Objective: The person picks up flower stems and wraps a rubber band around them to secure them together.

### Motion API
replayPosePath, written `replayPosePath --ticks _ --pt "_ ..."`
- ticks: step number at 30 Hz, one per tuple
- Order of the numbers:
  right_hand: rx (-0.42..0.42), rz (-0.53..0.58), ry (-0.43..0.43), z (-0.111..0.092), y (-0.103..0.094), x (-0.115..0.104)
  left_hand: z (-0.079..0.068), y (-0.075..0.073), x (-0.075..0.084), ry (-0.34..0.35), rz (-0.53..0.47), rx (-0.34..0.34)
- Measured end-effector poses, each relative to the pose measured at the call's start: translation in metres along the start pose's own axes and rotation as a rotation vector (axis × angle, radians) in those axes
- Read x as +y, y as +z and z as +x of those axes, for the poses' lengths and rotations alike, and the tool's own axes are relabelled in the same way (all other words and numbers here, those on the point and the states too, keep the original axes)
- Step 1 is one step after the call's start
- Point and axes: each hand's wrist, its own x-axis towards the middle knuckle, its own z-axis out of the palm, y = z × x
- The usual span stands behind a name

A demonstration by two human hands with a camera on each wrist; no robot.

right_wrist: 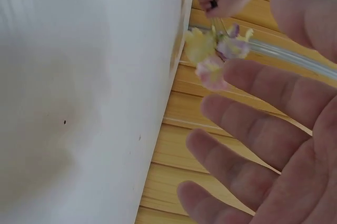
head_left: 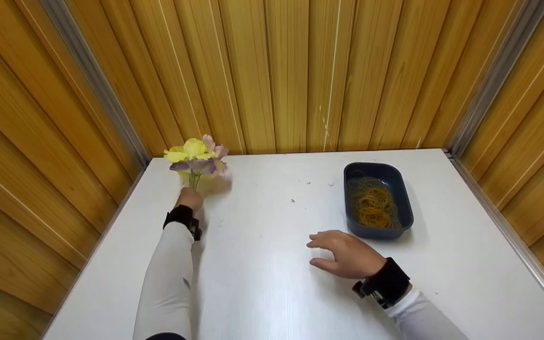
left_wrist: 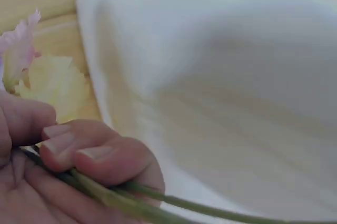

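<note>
My left hand (head_left: 190, 199) grips a small bunch of flowers (head_left: 195, 155) by the stems at the left of the table. Yellow, pink and purple blooms stand above the fist in the head view. Up close in the left wrist view, curled fingers (left_wrist: 113, 158) wrap the green stems (left_wrist: 137, 203), whose lower ends run out of frame. My right hand (head_left: 347, 255) hovers over the table's right half with fingers spread and nothing in it. Just beyond it lies a dark blue tray (head_left: 380, 233) holding a heap of yellowish rubber bands (head_left: 375, 205).
The white table (head_left: 253, 274) ends at a wood-slat wall (head_left: 291, 75) behind, with more slatted walls left and right. Grey metal posts (head_left: 489, 71) stand in the corners. A few tiny dark specks (head_left: 293, 200) dot the tabletop near its middle.
</note>
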Motion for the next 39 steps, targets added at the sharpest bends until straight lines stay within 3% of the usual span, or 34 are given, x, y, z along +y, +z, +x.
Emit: replayPosePath --ticks 1,3,4,6,8,11,16,20,25,30,34,39 --pt "-0.009 0.0 -0.008 0.002 -0.001 0.0 -0.01 -0.006 0.016 -0.016 -0.071 0.003" --pt "-0.038 0.01 -0.024 0.007 -0.004 -0.001 -0.046 -0.032 0.073 -0.194 -0.324 -0.013" --pt "-0.057 0.015 -0.03 0.009 -0.006 -0.002 -0.066 -0.045 0.102 -0.241 -0.415 -0.019" --pt "-0.105 0.024 -0.04 0.016 -0.011 -0.004 -0.099 -0.061 0.148 -0.232 -0.516 0.015" --pt "-0.155 0.03 -0.053 0.022 -0.016 -0.006 -0.121 -0.071 0.183 -0.2 -0.597 0.043" --pt "-0.221 0.018 -0.073 0.03 -0.026 -0.009 -0.134 -0.071 0.213 -0.142 -0.722 0.044" --pt "-0.3 -0.008 -0.08 0.045 -0.04 -0.011 -0.137 -0.055 0.243 -0.062 -0.919 -0.01" --pt "-0.311 -0.014 -0.058 0.058 -0.045 -0.009 -0.145 -0.043 0.269 -0.009 -1.096 -0.079" --pt "-0.252 0.06 0.007 0.077 -0.045 -0.004 -0.16 -0.031 0.299 0.078 -1.319 -0.166" --pt "-0.141 0.217 0.034 0.093 -0.04 0.0 -0.171 -0.023 0.323 0.135 -1.503 -0.217" --pt "-0.081 0.322 0.008 0.1 -0.033 0.003 -0.177 -0.02 0.334 0.141 -1.589 -0.225" --pt "-0.038 0.401 0.014 0.1 -0.033 0.006 -0.18 -0.017 0.338 0.152 -1.656 -0.223"
